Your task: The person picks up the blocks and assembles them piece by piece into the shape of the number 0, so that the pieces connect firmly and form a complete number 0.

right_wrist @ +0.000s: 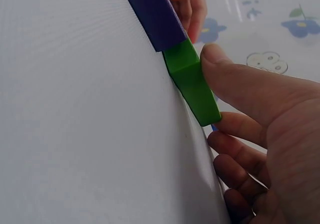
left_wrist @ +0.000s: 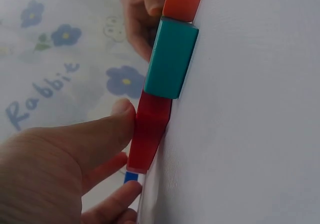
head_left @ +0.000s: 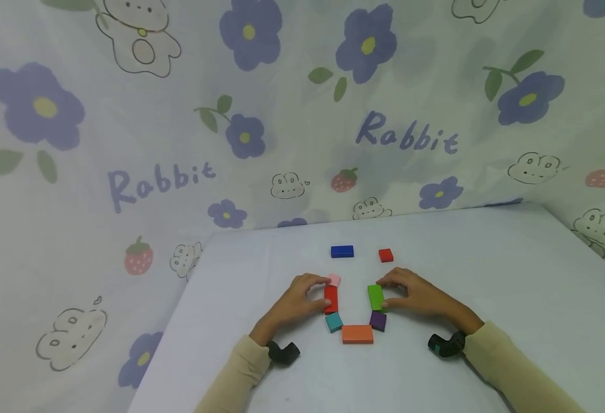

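My left hand lies at the red block, thumb on its near part and index fingertip by the small pink block at its far end. In the left wrist view, the thumb presses the red block's side. Opposite, my right hand holds the green block between thumb and index finger, at its near and far ends. A teal block adjoins the red one, a purple block adjoins the green one, and an orange block lies between these two at the front.
Farther back on the white table lie a blue block and a small red block, apart from each other. A patterned curtain rises behind the table's back edge. Dark wrist devices sit below both hands.
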A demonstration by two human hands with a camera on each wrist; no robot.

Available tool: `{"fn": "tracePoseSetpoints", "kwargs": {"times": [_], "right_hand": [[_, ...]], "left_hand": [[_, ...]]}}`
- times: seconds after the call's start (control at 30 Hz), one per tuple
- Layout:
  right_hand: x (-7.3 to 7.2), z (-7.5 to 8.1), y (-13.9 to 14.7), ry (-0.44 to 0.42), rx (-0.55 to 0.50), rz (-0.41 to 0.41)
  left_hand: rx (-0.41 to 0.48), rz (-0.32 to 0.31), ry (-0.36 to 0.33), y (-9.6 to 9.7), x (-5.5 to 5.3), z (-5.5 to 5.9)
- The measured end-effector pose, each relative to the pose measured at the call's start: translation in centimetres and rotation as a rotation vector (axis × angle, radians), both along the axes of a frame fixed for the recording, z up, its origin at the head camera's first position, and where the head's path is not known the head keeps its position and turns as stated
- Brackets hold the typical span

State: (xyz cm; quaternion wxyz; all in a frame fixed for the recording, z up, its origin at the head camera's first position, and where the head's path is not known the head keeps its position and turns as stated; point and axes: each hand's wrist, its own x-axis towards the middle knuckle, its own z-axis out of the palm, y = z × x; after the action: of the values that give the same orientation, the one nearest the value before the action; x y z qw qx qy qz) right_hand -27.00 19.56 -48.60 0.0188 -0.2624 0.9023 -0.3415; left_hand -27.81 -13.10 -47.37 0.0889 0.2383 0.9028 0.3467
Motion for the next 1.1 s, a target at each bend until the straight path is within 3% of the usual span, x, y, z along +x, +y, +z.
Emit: {"fn": "tracePoseSetpoints", "kwargs": {"times": [0.37,0.57,0.77,0.97,1.1], "right_hand": [[0.0,0.3,-0.3,0.009,-0.008,-0.001],[-0.6,0.9,0.0,-0.072,-0.068,-0.032],[-2.3,2.2,1.0,-0.189,-0.122,-0.114],[-4.3,2.9,2.5,-0.090,-0.066,-0.231],[-5.3,2.8,3.4,-0.094,-0.028,-0.273]], "left_hand": [[0.012,0.001,0.008,-0.4,0.3,0.5],[0.018,0.000,0.032,-0.6,0.1,0.3],[0.016,0.014,0.037,-0.5,-0.1,0.0],[0.025,0.008,0.033,-0.5,-0.3,-0.4],[0.022,-0.002,0.026,-0.5,0.0,-0.4]]}}
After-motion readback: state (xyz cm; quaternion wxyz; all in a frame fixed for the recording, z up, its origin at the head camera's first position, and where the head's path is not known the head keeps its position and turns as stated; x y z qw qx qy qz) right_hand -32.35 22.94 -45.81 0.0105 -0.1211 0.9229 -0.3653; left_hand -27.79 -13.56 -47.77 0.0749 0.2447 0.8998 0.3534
